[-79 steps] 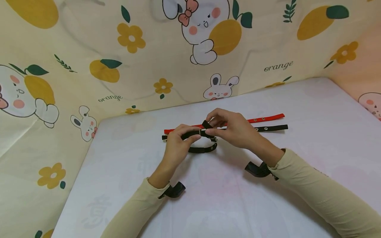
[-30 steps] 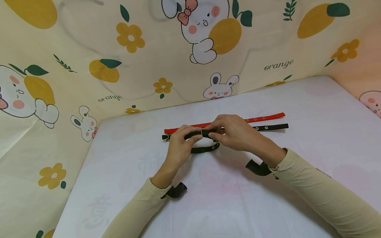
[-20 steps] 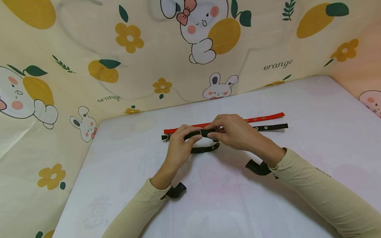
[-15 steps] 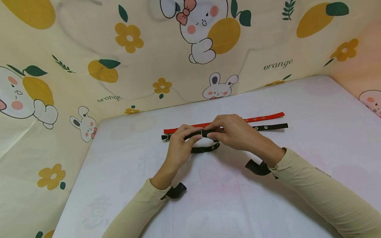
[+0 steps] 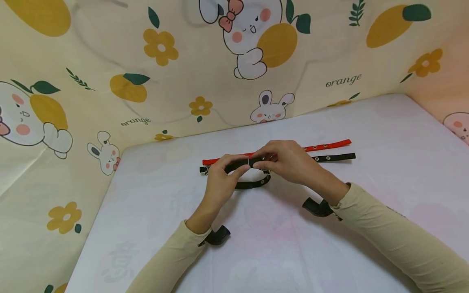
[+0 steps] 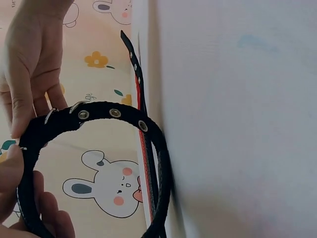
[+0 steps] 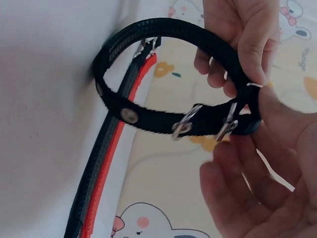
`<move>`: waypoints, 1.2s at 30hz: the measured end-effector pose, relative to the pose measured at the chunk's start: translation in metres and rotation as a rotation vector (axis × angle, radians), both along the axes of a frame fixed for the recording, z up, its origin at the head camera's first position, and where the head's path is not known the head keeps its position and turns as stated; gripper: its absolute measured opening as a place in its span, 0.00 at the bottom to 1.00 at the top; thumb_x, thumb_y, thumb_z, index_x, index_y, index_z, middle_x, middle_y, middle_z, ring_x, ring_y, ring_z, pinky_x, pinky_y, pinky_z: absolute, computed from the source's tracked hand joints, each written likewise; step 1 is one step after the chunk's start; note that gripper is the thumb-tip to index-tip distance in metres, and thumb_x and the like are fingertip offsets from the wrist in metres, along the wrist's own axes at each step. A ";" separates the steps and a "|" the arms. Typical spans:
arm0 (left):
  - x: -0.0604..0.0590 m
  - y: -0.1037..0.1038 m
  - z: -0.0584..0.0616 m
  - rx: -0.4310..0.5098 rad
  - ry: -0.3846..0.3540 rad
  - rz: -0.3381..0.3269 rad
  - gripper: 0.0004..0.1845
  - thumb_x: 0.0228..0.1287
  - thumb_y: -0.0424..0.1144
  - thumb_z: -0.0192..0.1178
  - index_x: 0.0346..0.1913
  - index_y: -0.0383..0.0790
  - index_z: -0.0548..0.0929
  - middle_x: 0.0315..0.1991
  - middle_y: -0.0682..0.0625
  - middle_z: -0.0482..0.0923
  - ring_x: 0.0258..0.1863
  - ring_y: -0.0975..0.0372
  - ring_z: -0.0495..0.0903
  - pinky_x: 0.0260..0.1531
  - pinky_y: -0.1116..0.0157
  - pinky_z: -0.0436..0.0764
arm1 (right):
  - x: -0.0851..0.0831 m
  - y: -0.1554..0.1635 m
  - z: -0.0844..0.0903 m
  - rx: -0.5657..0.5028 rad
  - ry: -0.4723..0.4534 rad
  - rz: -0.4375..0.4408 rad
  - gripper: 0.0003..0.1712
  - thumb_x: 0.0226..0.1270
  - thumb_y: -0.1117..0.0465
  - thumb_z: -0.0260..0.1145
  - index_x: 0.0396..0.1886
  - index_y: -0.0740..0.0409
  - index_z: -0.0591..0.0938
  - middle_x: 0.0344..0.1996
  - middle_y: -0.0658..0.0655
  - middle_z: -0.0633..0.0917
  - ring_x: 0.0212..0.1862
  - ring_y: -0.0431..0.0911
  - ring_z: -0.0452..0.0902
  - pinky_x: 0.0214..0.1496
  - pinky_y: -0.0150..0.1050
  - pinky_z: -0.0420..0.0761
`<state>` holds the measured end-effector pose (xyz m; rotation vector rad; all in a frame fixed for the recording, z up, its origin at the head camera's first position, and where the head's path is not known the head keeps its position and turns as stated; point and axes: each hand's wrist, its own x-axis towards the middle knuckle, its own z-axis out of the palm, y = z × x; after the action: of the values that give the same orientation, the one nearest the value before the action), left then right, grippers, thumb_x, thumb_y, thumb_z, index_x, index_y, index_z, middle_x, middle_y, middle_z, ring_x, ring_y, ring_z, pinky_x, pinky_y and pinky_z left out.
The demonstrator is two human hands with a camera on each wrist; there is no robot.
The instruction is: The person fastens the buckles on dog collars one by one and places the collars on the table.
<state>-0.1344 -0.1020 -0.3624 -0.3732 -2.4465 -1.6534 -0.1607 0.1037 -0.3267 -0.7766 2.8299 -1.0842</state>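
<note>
Our left grip (image 5: 219,179) and right grip (image 5: 291,162) both pinch the black collar (image 5: 253,184) beside its metal loop (image 5: 248,162); we're seemingly threading it, so next calls for a snug pull

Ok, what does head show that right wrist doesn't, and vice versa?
Head only: the beige sleeves, the black wrist devices, and the eyelet ends of the red strap and straight black strap.
Right wrist only: the stretch of the looped black strap that the left hand hides from head, and the palm side of the right hand.
Both: each hand pinching the looped strap, the two straight straps on the table, and the printed cloth.
</note>
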 end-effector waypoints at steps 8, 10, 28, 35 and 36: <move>-0.002 -0.002 0.008 0.137 -0.098 0.052 0.12 0.62 0.34 0.67 0.48 0.39 0.86 0.46 0.44 0.86 0.46 0.59 0.84 0.48 0.68 0.80 | -0.002 0.001 0.000 -0.008 -0.033 0.003 0.18 0.60 0.49 0.75 0.48 0.47 0.88 0.33 0.45 0.90 0.37 0.41 0.84 0.40 0.40 0.80; -0.003 -0.003 0.010 0.153 -0.109 0.057 0.12 0.63 0.34 0.66 0.49 0.38 0.85 0.46 0.43 0.86 0.46 0.59 0.84 0.49 0.69 0.79 | -0.001 0.002 0.002 -0.040 -0.021 -0.007 0.16 0.60 0.50 0.75 0.47 0.47 0.89 0.32 0.46 0.90 0.35 0.41 0.83 0.38 0.38 0.80; -0.006 -0.011 0.016 0.103 -0.092 0.019 0.13 0.64 0.34 0.67 0.52 0.42 0.85 0.47 0.44 0.86 0.44 0.59 0.84 0.46 0.67 0.80 | -0.003 0.013 0.013 -0.090 -0.003 -0.016 0.16 0.62 0.52 0.74 0.50 0.48 0.88 0.37 0.50 0.90 0.34 0.43 0.85 0.38 0.38 0.82; -0.007 -0.019 0.022 0.034 0.031 -0.096 0.19 0.58 0.31 0.71 0.53 0.41 0.86 0.45 0.42 0.87 0.44 0.57 0.86 0.45 0.65 0.85 | -0.003 0.015 0.016 -0.163 0.051 -0.044 0.07 0.63 0.52 0.73 0.39 0.43 0.85 0.33 0.46 0.88 0.38 0.39 0.83 0.44 0.38 0.83; -0.007 -0.019 0.023 0.037 0.035 -0.109 0.18 0.58 0.30 0.71 0.52 0.40 0.86 0.45 0.42 0.87 0.44 0.58 0.86 0.44 0.66 0.85 | -0.003 0.015 0.017 -0.169 0.053 -0.054 0.06 0.62 0.52 0.73 0.37 0.43 0.84 0.32 0.45 0.87 0.39 0.38 0.82 0.44 0.38 0.83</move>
<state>-0.1412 -0.1214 -0.3393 -0.5350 -2.4066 -1.7162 -0.1640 0.1185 -0.3098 -0.7539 2.8466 -1.3452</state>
